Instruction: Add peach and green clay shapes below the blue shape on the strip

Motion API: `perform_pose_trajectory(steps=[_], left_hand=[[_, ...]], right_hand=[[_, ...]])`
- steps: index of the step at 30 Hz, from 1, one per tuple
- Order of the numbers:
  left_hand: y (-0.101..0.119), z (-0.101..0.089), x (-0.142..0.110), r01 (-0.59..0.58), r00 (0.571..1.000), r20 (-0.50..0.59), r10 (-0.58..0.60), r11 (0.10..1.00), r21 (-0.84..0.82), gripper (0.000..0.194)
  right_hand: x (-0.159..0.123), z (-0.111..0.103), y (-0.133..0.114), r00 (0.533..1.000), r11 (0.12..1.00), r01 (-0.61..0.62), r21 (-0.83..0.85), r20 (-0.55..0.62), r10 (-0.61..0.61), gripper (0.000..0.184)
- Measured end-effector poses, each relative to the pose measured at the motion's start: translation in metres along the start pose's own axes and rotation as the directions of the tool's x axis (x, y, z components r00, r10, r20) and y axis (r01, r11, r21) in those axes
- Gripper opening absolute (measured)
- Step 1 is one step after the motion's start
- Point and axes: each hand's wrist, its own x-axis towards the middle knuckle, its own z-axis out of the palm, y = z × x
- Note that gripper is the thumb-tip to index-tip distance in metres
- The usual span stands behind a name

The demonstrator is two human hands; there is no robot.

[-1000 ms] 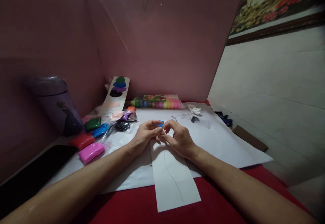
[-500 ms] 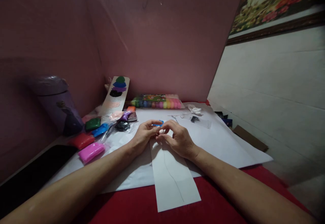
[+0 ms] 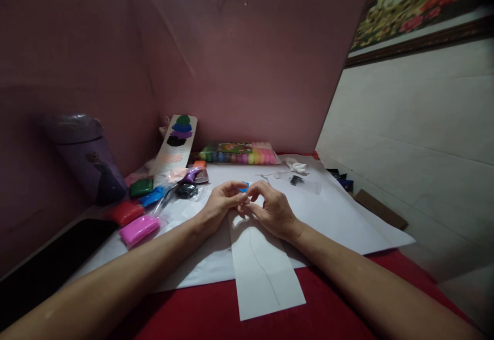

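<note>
Over the upper part of a white card [image 3: 266, 273] my left hand [image 3: 223, 203] and my right hand [image 3: 273, 209] meet at the fingertips. Both hands are closed in a pinch around a small white lump of modelling clay [image 3: 247, 200], mostly covered by the fingers. A thin curved pencil line runs down the card. Just behind the fingertips lies a bit of blue clay [image 3: 244, 188], partly hidden.
Packets of coloured clay, among them a pink one [image 3: 139, 231] and a red one [image 3: 125, 213], lie at left near a purple tumbler [image 3: 92, 160]. A painted card [image 3: 175, 147] leans behind them. A bag of coloured clay [image 3: 239, 154] and a crumpled white tissue [image 3: 295, 165] lie farther back.
The fingertips have shifted slightly around the white lump, which shows less than before. The arms and the card stay in place.
</note>
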Motion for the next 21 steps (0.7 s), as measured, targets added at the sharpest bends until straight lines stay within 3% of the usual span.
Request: perform_pose_trajectory(steps=[2, 7, 12, 16, 21], left_hand=[[0.0005, 0.0003, -0.0003, 0.020, 1.000, 0.001, -0.020, 1.000, -0.017, 0.040], [-0.0001, -0.0007, -0.0002, 0.018, 1.000, -0.021, -0.019, 1.000, -0.013, 0.041], [-0.0007, -0.0013, 0.0006, 0.011, 1.000, 0.010, -0.011, 1.000, -0.012, 0.039], [0.0010, 0.0006, 0.0004, 0.021, 0.999, -0.031, -0.022, 1.000, -0.015, 0.039], [0.0010, 0.0002, 0.0001, 0.009, 1.000, 0.019, -0.009, 1.000, 0.002, 0.044]], right_hand=[[0.0000, -0.0003, -0.0003, 1.000, 1.000, 0.004, -0.002, 0.018, -0.004, 0.020], [0.0003, -0.0007, -0.0011, 1.000, 1.000, 0.007, 0.007, 0.017, -0.007, 0.009], [-0.0003, 0.0000, 0.0002, 1.000, 1.000, -0.002, -0.005, 0.018, 0.002, 0.020], [0.0003, -0.0002, 0.0000, 1.000, 1.000, 0.017, 0.005, 0.005, -0.018, 0.011], [0.0006, -0.0001, -0.0005, 1.000, 1.000, 0.002, 0.000, 0.011, -0.002, 0.017]])
